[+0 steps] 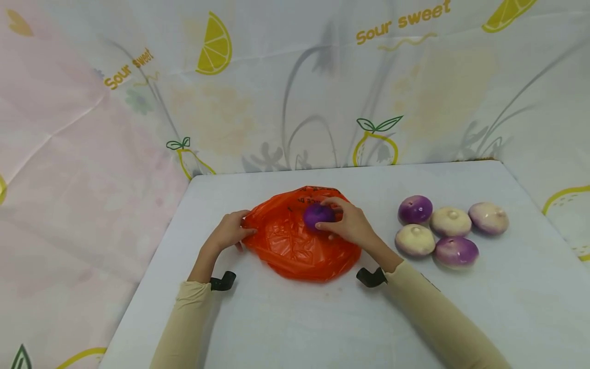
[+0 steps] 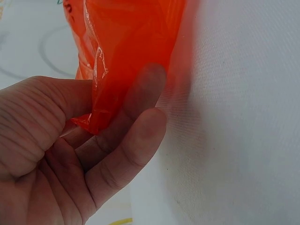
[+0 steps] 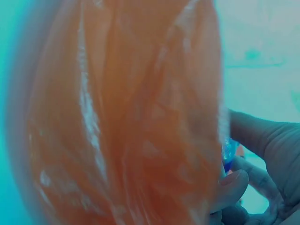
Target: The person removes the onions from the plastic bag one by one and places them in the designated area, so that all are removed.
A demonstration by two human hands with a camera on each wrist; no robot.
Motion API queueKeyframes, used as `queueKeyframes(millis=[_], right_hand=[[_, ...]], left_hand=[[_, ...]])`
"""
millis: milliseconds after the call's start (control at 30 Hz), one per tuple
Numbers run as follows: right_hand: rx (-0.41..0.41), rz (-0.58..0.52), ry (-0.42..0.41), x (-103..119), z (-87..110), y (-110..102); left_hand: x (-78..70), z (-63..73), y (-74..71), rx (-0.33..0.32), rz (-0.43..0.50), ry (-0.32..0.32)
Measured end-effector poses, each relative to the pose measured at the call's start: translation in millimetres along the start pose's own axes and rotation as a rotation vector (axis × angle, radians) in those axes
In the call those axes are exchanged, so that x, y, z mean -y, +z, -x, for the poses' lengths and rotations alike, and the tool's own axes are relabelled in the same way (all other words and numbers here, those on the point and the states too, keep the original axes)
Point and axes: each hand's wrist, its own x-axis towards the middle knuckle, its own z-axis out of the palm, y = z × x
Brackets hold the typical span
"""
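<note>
An orange-red plastic bag (image 1: pixel 295 243) with dark print lies spread on the white table, its mouth facing up. My left hand (image 1: pixel 230 229) pinches the bag's left edge; in the left wrist view its thumb and fingers (image 2: pixel 140 140) are around the thin plastic. My right hand (image 1: pixel 348 221) grips a glossy purple onion (image 1: pixel 315 216) over the bag's mouth. The right wrist view is mostly filled by the bag (image 3: pixel 131 117), with part of the right hand (image 3: pixel 262 164) behind its edge and only a sliver of the onion showing.
On the right of the table (image 1: pixel 295 328) several purple-and-cream onions (image 1: pixel 450 221) sit close together. A printed cloth (image 1: pixel 286 102) hangs behind the table and along its left side. Dark wrist mounts (image 1: pixel 223 281) stick out from both wrists near the tabletop.
</note>
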Motion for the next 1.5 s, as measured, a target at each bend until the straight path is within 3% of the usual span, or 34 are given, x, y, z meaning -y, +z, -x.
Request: queueKeyframes(millis=[433,700,1033,1267,1500], right_hand=[[0.019,0.031,0.021,1,25.6,-45],[0.027,-0.02,0.08,-5,43.1,-76],[-0.026,0.123,0.056,-13,74.1,-123],[-0.065,0.106,0.034,-27,94.6,-151],[-0.108,0.099,0.087,-37,115.6,-178]], left_hand=[[0.6,-1.2,0.5,-0.003,-0.002,0.002],[2.8,0.0,1.9,-0.009,0.003,-0.002],[3.0,1.6,1.2,-0.016,0.003,-0.015],[1.1,2.7,2.0,-0.018,0.0,-0.026],[0.2,3.2,2.3,-0.015,0.001,-0.029]])
